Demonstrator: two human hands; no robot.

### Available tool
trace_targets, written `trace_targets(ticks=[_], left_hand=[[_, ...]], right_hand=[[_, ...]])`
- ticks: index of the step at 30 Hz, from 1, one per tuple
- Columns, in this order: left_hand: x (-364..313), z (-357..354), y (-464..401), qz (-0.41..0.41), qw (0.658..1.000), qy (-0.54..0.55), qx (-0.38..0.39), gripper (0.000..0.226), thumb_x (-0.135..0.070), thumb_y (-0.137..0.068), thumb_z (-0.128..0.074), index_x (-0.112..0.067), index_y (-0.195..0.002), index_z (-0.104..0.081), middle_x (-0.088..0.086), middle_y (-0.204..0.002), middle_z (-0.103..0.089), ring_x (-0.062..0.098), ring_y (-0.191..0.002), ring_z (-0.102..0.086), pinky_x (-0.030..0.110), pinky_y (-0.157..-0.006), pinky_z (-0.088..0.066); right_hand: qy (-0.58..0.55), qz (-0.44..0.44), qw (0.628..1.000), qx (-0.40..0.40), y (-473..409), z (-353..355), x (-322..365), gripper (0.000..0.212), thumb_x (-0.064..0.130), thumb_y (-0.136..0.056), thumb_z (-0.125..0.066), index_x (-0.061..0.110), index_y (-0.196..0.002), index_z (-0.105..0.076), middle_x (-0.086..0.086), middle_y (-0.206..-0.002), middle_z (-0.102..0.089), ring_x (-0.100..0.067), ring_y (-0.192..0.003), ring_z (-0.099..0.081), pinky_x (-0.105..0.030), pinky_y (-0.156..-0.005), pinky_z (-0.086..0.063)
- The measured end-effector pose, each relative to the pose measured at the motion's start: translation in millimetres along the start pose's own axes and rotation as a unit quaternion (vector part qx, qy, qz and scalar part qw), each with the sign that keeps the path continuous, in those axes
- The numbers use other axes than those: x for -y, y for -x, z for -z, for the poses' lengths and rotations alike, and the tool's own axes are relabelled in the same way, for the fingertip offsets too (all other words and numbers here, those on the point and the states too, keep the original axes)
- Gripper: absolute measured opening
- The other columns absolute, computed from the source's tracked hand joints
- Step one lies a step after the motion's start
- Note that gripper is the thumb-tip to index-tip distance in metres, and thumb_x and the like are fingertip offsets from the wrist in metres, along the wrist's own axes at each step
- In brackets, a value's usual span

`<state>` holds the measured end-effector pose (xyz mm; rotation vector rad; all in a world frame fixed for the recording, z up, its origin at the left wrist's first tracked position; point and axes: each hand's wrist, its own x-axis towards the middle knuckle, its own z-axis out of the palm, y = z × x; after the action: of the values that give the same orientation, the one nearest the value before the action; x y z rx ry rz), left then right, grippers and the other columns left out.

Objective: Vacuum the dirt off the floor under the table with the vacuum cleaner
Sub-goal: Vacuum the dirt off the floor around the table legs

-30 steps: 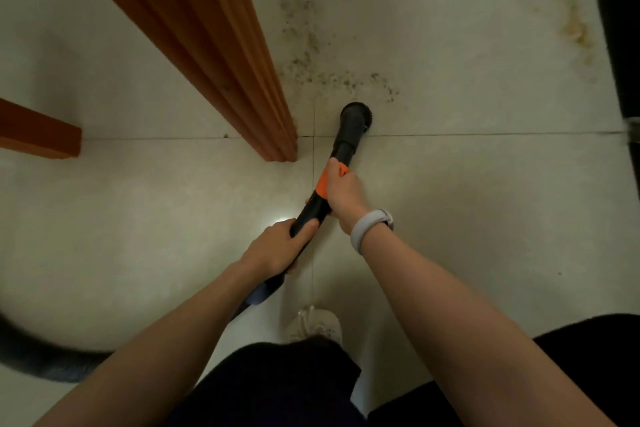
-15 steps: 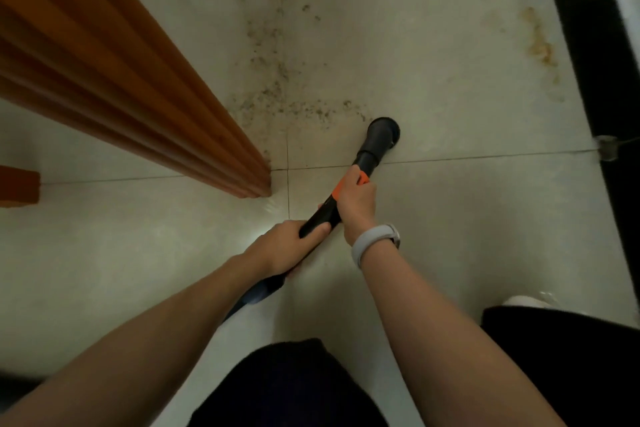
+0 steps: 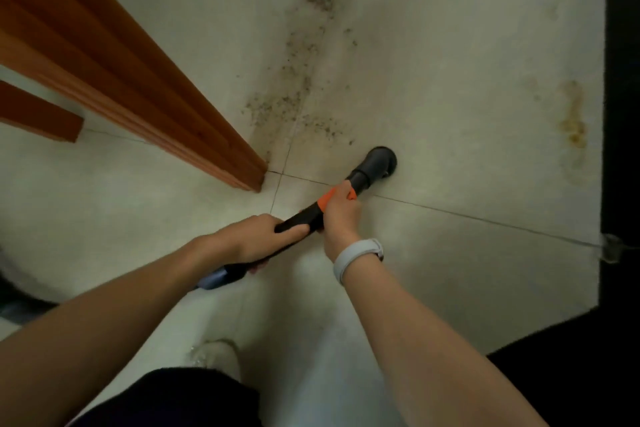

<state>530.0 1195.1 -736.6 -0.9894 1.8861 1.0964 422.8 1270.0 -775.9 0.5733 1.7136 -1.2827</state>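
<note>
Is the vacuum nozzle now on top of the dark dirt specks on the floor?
No, the vacuum nozzle rests on bare tile just right of and below the dirt specks, which lie apart from it.

The floor (image 3: 450,45) is laid with large pale, glossy tiles, divided by thin dark grout lines that cross near the middle of the scene. A yellow-brown stain (image 3: 573,118) is seen on the tile at the far right. An orange-brown wooden table leg (image 3: 131,69), grooved along its length, is set slanting from the upper left down to the grout crossing, and a second wooden piece (image 3: 38,113) of the same colour is seen at the left edge. A dark strip (image 3: 621,114) is run along the right edge. Soft light is reflected faintly off the tiles.
</note>
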Motion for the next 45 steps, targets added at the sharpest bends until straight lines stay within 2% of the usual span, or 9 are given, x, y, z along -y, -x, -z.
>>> trace_targets(ticks=[6, 10, 14, 19, 24, 27, 31, 39, 45], left_hand=[[-33, -31, 29, 0.049, 0.993, -0.103, 0.022, 0.067, -0.075, -0.082, -0.037, -0.015, -0.099, -0.060, 0.003, -0.062, -0.062, 0.019, -0.051, -0.057, 0.027, -0.056, -0.048], [-31, -62, 45, 0.088, 0.986, -0.140, -0.002, 0.068, -0.081, -0.078, -0.034, -0.021, -0.096, -0.061, -0.002, -0.064, -0.063, 0.013, -0.051, -0.058, 0.023, -0.055, -0.043], [-19, -93, 61, 0.119, 0.987, -0.112, -0.010, 0.064, -0.079, -0.079, -0.036, -0.022, -0.093, -0.063, -0.005, -0.057, -0.058, 0.012, -0.054, -0.058, 0.023, -0.057, -0.042], [1, -106, 64, 0.113, 0.989, -0.088, -0.028, 0.071, -0.080, -0.078, -0.034, -0.017, -0.093, -0.063, -0.005, -0.057, -0.058, 0.011, -0.053, -0.057, 0.022, -0.055, -0.041], [40, -128, 86, 0.145, 0.986, -0.012, -0.081, 0.076, -0.090, -0.066, -0.024, -0.022, -0.075, -0.056, -0.002, -0.063, -0.066, 0.013, -0.060, -0.064, 0.023, -0.057, -0.042], [73, -134, 113, 0.185, 0.975, 0.043, -0.114, 0.092, -0.098, -0.049, -0.017, -0.021, -0.075, -0.061, -0.001, -0.060, -0.068, 0.012, -0.060, -0.065, 0.024, -0.058, -0.043], [106, -140, 140, 0.221, 0.963, 0.037, -0.151, 0.098, -0.097, -0.040, -0.010, -0.023, -0.076, -0.061, -0.004, -0.064, -0.067, 0.012, -0.066, -0.064, 0.026, -0.067, -0.049], [101, -156, 149, 0.197, 0.970, 0.046, -0.138, 0.091, -0.099, -0.056, -0.020, -0.020, -0.075, -0.062, -0.004, -0.059, -0.064, 0.011, -0.062, -0.062, 0.024, -0.061, -0.045], [60, -162, 107, 0.154, 0.980, 0.023, -0.127, 0.069, -0.082, -0.077, -0.034, -0.018, -0.078, -0.061, -0.003, -0.067, -0.062, 0.015, -0.067, -0.061, 0.026, -0.060, -0.042]], right_hand=[[-0.040, -0.079, 0.996, 0.003, 19, 46, -12, 0.027, 0.029, -0.096, -0.036, 0.014, -0.076, -0.046, -0.019, -0.089, -0.062, -0.041, -0.090, -0.065, -0.051, -0.086, -0.053], [-0.020, -0.109, 0.994, 0.004, 36, 63, -29, 0.029, 0.031, -0.096, -0.037, 0.006, -0.104, -0.049, -0.014, -0.089, -0.058, -0.036, -0.091, -0.063, -0.047, -0.085, -0.054], [0.058, -0.103, 0.992, 0.035, 47, 80, -50, 0.027, 0.032, -0.101, -0.033, 0.009, -0.105, -0.044, -0.009, -0.095, -0.055, -0.030, -0.097, -0.057, -0.042, -0.093, -0.048], [0.076, -0.147, 0.983, 0.077, 47, 77, -73, 0.053, 0.043, -0.100, -0.032, 0.006, -0.138, -0.028, -0.015, -0.119, -0.049, -0.034, -0.112, -0.053, -0.048, -0.099, -0.046], [0.148, -0.156, 0.969, 0.124, 71, 49, -100, 0.055, 0.042, -0.100, -0.030, 0.002, -0.137, -0.028, -0.018, -0.119, -0.051, -0.037, -0.112, -0.053, -0.050, -0.098, -0.045], [0.172, -0.172, 0.955, 0.168, 93, 26, -120, 0.053, 0.040, -0.101, -0.030, 0.002, -0.137, -0.025, -0.018, -0.129, -0.047, -0.036, -0.117, -0.049, -0.049, -0.100, -0.043], [0.150, -0.221, 0.942, 0.206, 121, 5, -143, 0.051, 0.037, -0.101, -0.030, 0.003, -0.138, -0.023, -0.016, -0.121, -0.044, -0.034, -0.118, -0.047, -0.047, -0.102, -0.043], [0.142, -0.248, 0.937, 0.201, 124, 22, -153, 0.046, 0.036, -0.098, -0.035, 0.009, -0.135, -0.033, -0.013, -0.114, -0.044, -0.030, -0.102, -0.049, -0.041, -0.078, -0.052], [0.158, -0.199, 0.956, 0.144, 79, 56, -133, 0.036, 0.040, -0.099, -0.033, 0.008, -0.115, -0.039, -0.010, -0.090, -0.052, -0.030, -0.093, -0.054, -0.044, -0.083, -0.052]])
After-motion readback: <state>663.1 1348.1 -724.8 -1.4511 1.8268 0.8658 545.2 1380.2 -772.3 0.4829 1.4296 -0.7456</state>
